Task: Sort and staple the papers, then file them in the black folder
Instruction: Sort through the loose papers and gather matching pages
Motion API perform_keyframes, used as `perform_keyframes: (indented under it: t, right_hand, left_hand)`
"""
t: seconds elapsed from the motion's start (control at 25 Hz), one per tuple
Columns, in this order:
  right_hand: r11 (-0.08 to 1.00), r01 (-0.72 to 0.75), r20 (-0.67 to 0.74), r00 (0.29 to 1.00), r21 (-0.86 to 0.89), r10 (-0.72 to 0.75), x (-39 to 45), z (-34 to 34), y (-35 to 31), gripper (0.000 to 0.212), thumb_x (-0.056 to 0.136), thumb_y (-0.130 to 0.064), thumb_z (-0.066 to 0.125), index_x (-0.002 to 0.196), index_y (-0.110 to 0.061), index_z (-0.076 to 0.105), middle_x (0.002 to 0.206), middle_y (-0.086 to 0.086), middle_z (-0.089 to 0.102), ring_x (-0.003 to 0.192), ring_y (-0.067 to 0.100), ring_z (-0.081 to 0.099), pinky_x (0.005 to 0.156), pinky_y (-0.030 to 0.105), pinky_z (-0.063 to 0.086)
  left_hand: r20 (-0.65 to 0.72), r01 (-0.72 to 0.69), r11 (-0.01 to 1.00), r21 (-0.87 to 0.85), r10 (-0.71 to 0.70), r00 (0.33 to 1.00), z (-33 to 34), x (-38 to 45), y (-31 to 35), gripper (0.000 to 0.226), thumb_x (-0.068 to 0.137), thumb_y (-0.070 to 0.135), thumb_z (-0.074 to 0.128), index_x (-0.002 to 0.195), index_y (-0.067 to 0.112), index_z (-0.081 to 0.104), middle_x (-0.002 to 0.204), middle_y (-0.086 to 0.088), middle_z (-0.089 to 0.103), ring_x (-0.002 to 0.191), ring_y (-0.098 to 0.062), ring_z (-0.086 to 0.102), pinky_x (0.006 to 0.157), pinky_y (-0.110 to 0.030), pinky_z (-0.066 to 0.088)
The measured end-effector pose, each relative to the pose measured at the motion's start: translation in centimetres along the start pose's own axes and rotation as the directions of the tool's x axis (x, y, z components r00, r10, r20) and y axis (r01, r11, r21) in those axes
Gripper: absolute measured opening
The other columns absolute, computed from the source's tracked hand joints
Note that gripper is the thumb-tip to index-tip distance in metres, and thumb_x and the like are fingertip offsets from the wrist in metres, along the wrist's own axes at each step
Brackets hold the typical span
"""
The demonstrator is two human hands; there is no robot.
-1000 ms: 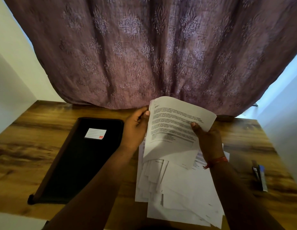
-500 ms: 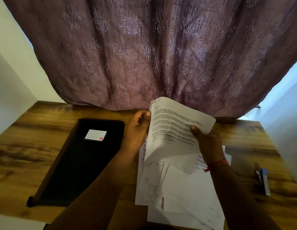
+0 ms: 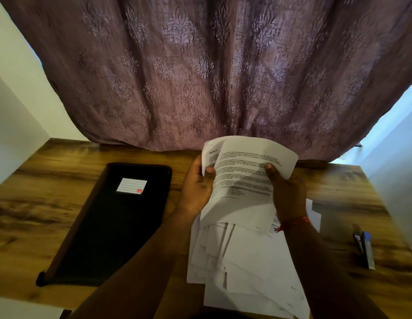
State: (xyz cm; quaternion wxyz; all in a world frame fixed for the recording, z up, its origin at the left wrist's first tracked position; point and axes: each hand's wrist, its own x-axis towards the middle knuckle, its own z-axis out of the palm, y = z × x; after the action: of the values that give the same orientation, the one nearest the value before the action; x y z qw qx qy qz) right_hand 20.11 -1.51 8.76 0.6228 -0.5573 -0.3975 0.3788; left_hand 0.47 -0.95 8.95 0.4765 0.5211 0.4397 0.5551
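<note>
Seen from the head camera, bare wood-grain table (image 3: 51, 203) lies open to the left of a closed black rectangular folder (image 3: 113, 226) with a white label. A patterned mauve curtain (image 3: 212, 77) hangs along the far edge. The left hand (image 3: 197, 187) and right hand (image 3: 286, 192), fingers curled, pinch curling white printed sheets (image 3: 244, 173) raised over a loose heap of white papers (image 3: 246, 268). A dark stapler (image 3: 363, 247) lies near the right edge.
</note>
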Motion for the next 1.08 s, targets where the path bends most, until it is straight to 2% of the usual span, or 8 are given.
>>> perform_keyframes:
  t: [0.16, 0.32, 0.48, 0.64, 0.76, 0.92, 1.0, 1.08]
  right_hand:
    - [0.999, -0.006, -0.018, 1.000, 0.031, 0.007, 0.2, 0.0, -0.5, 0.008, 0.088, -0.026, 0.069, 0.096, -0.024, 0.071, 0.087, -0.007, 0.074, 0.082, 0.011, 0.072, 0.067, 0.026, 0.058]
    - [1.000, -0.008, 0.008, 1.000, 0.030, 0.007, 0.1, -0.1, -0.4, 0.010, 0.088, -0.023, 0.070, 0.097, -0.024, 0.071, 0.092, -0.006, 0.074, 0.087, 0.012, 0.072, 0.071, 0.026, 0.058]
    - [0.998, 0.038, 0.071, 0.997, 0.047, -0.042, -0.4, -0.8, -0.5, 0.016, 0.088, -0.016, 0.068, 0.101, -0.026, 0.069, 0.099, -0.005, 0.074, 0.095, 0.012, 0.070, 0.080, 0.028, 0.058]
    - [0.998, 0.034, 0.169, 0.985, 0.048, -0.042, -1.0, -1.1, -0.2, 0.021, 0.087, -0.013, 0.069, 0.103, -0.027, 0.068, 0.103, -0.001, 0.074, 0.100, 0.018, 0.069, 0.084, 0.038, 0.058]
    - [1.000, -0.016, 0.195, 0.981, -0.018, 0.019, -1.4, -1.0, 0.7, 0.022, 0.086, -0.015, 0.071, 0.106, -0.026, 0.068, 0.107, 0.001, 0.073, 0.102, 0.019, 0.069, 0.088, 0.045, 0.057]
    - [1.000, 0.016, 0.111, 0.994, 0.010, -0.017, -2.4, -0.9, 0.3, 0.020, 0.086, -0.018, 0.071, 0.102, -0.031, 0.068, 0.102, -0.007, 0.074, 0.099, 0.012, 0.069, 0.086, 0.036, 0.057]
    - [0.999, 0.031, 0.072, 0.997, 0.013, -0.032, -2.8, -0.7, 0.3, 0.017, 0.087, -0.021, 0.071, 0.099, -0.033, 0.069, 0.100, -0.010, 0.073, 0.098, 0.011, 0.069, 0.082, 0.032, 0.057]
    - [1.000, -0.002, 0.051, 0.999, -0.022, 0.003, -3.5, -0.5, 0.8, 0.013, 0.087, -0.025, 0.071, 0.096, -0.034, 0.068, 0.101, -0.007, 0.073, 0.099, 0.012, 0.068, 0.085, 0.038, 0.058]
  left_hand:
    - [0.007, -0.016, 1.000, 0.006, 0.016, 1.000, -0.4, 0.2, -0.3, 0.078, 0.069, 0.074, 0.065, 0.121, 0.018, 0.057, 0.106, 0.004, 0.072, 0.095, -0.012, 0.069, 0.071, -0.021, 0.055]
    - [-0.003, 0.036, 0.999, -0.018, -0.036, 0.999, -0.2, -0.1, 0.0, 0.049, 0.080, 0.058, 0.071, 0.117, 0.027, 0.064, 0.112, 0.002, 0.073, 0.105, -0.022, 0.070, 0.085, -0.045, 0.058]
    - [-0.008, 0.116, 0.990, -0.084, -0.117, 0.993, 0.0, 0.1, 1.0, 0.025, 0.084, 0.038, 0.063, 0.106, 0.026, 0.068, 0.099, 0.009, 0.076, 0.096, -0.015, 0.072, 0.077, -0.031, 0.059]
    - [0.003, 0.228, 0.966, -0.118, -0.229, 0.973, 0.0, 0.2, 0.8, 0.025, 0.082, 0.044, 0.066, 0.099, 0.028, 0.074, 0.104, -0.004, 0.076, 0.098, -0.027, 0.072, 0.091, -0.052, 0.055]
    - [-0.011, 0.233, 0.969, -0.082, -0.235, 0.972, 0.1, 0.0, 0.3, 0.015, 0.086, 0.046, 0.064, 0.093, 0.040, 0.075, 0.104, -0.002, 0.076, 0.099, -0.027, 0.072, 0.092, -0.056, 0.053]
    - [-0.030, 0.123, 0.986, -0.110, -0.127, 0.991, 0.6, -0.6, 0.4, 0.019, 0.097, 0.034, 0.057, 0.101, 0.042, 0.073, 0.111, 0.004, 0.074, 0.108, -0.020, 0.068, 0.098, -0.049, 0.052]
    - [-0.064, 0.098, 0.985, -0.145, -0.108, 0.992, 1.3, -1.2, 1.0, 0.019, 0.099, 0.026, 0.055, 0.104, 0.036, 0.071, 0.107, 0.011, 0.074, 0.108, -0.013, 0.068, 0.095, -0.036, 0.054]
    - [-0.085, 0.131, 0.982, -0.137, -0.143, 0.986, 1.8, -1.9, 0.8, 0.017, 0.099, 0.026, 0.054, 0.110, 0.032, 0.066, 0.102, 0.015, 0.074, 0.105, -0.010, 0.068, 0.086, -0.024, 0.056]
